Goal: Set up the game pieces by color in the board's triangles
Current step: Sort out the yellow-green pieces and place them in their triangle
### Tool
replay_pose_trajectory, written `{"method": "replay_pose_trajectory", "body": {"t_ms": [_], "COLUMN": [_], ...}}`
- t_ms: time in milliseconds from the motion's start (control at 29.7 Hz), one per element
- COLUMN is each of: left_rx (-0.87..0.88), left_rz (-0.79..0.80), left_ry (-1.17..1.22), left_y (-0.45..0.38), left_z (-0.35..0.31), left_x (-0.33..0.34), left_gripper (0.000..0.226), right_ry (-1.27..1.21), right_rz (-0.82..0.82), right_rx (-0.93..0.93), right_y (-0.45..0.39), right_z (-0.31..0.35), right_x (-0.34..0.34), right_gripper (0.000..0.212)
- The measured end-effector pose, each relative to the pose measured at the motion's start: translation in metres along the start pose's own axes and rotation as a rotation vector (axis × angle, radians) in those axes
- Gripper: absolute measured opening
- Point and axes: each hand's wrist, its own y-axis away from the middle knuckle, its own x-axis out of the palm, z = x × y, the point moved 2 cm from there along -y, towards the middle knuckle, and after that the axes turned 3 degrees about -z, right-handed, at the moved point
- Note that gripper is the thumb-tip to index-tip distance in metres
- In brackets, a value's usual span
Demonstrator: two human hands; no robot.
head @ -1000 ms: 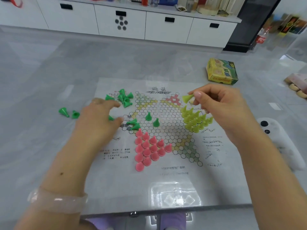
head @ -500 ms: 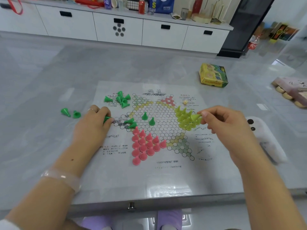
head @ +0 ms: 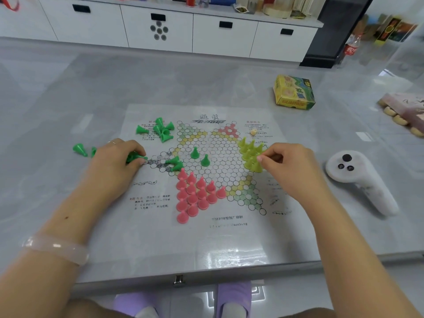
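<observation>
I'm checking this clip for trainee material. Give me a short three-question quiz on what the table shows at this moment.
1. True or false: the pink pieces stand grouped in one triangle of the board.
2. What colour is the piece that the left hand grips?
3. Which lies off the board, on the table? A: yellow box; B: yellow-green pieces; C: pink pieces.

Key
1. True.
2. Green: a green piece shows between its fingers.
3. A. The right hand is at the yellow-green pieces on the board.
</observation>
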Motion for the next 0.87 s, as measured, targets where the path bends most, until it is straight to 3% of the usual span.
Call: {"method": "replay_pose_trajectory", "body": {"t_ms": [874], "left_rx": [0.038], "left_rz": [0.039], "left_ry": [0.028], "left_y": [0.002], "left_z": [0.0], "left_x": [-0.002], "left_gripper": [0.018], "right_ry": [0.079], "right_rz": [0.049], "right_rx": [0.012], "right_y": [0.0], "right_z": [-0.008], "right_x": [0.015], "right_gripper": [0.011]}}
